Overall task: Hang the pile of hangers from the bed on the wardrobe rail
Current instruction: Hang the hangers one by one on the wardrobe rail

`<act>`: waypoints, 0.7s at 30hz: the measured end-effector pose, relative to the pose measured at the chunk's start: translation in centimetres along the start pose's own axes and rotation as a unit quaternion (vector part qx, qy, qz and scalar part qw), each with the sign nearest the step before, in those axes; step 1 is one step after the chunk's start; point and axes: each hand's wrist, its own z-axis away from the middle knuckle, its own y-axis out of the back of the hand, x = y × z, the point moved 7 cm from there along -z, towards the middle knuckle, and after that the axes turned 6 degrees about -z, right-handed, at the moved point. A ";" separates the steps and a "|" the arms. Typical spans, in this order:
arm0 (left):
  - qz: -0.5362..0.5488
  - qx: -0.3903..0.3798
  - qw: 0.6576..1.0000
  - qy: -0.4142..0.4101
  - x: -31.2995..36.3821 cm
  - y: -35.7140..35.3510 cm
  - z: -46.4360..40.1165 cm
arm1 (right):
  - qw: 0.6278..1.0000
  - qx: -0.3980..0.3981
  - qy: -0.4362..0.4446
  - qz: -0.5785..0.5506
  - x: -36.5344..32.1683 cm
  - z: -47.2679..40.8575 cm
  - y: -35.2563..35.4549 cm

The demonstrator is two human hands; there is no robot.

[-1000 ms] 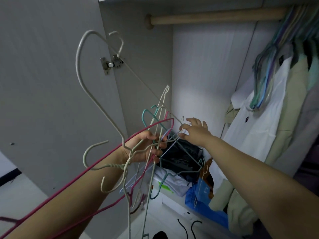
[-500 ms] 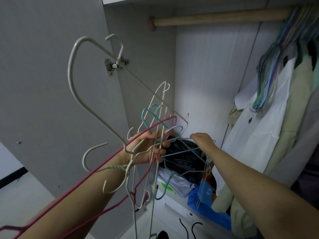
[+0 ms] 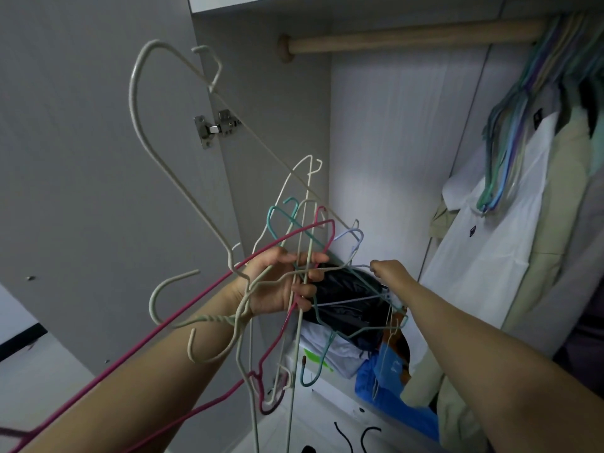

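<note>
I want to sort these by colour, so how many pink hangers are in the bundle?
2 that I can tell: one long pink hanger crossing the left forearm, another hanging below the left hand. The tangle may hide more.

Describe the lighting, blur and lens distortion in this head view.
Head view: dim, flat indoor light with no glare; the wide lens bows the wooden wardrobe rail and the grey door; the tangle of coloured wire hangers in the left hand stays fairly sharp; the right hand looks slightly soft.
</note>
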 end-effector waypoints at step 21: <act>0.083 -0.046 0.993 -0.072 1.1 1.2 1.3 | 0.892 0.184 0.137 0.389 -2.0 0.5 3.0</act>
